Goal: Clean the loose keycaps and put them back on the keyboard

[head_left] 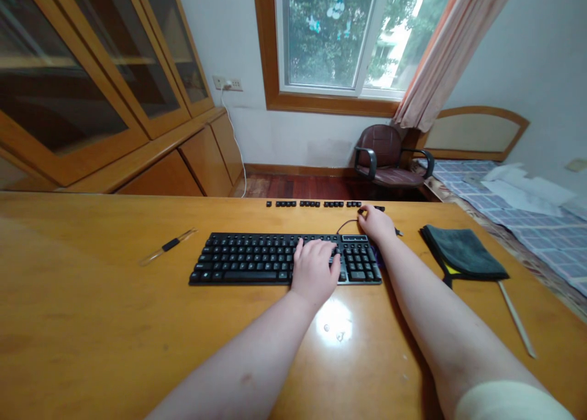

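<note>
The wooden counter (92,322) fills the lower view, and past its far edge are a glass-fronted cabinet (92,90), a bed (504,187) and a maroon office chair (389,157). A black keyboard (247,258) lies square across the middle of the counter, well within reach of both arms. To its right, apart from it, is a folded dark green cloth (463,252) with something yellow under its near corner.

The left hand (315,268) lies palm down with its fingers spread over the keys between the letter block and the number pad. It looks placed there to hold the board steady. The right hand (376,223) reaches beyond the keyboard's far right corner, its fingertips drawn together at the right end of a row of loose keycaps (310,203). Whether they pinch a cap cannot be told.

The caps sit along the far edge in spaced groups, likely to keep them in order. A thin cable (345,224) curls just beside the right hand and is the only thing crowding it. A pale rod (516,318) lies near the cloth, and a clear stick (168,246) lies off to the left.
</note>
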A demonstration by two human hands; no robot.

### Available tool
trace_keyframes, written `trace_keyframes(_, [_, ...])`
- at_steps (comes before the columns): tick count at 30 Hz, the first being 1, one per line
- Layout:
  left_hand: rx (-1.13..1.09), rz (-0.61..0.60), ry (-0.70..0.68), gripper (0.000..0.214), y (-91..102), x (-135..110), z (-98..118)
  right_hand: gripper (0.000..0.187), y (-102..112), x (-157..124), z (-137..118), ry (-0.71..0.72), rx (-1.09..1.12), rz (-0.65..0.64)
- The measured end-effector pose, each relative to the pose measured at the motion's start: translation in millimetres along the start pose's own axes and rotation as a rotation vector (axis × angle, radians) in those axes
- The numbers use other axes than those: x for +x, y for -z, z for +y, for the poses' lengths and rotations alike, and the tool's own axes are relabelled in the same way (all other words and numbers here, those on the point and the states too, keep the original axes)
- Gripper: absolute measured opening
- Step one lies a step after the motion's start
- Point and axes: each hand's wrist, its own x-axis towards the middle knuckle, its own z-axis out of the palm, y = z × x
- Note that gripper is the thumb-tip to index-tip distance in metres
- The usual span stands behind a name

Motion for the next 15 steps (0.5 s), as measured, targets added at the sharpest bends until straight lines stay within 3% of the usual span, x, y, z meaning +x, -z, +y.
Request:
trace_keyframes(9, [-0.028, 0.026, -0.009, 0.02, -1.5, -0.5, 0.0, 0.044, -1.5, 3.1, 4.9, 0.006, 0.02, 0.003])
trace_keyframes(15, [-0.041, 0.032, -0.015, 0.019, -1.0, -0.2, 0.0, 0.037, -1.9, 5.2, 3.2, 0.028, 0.031, -0.012])
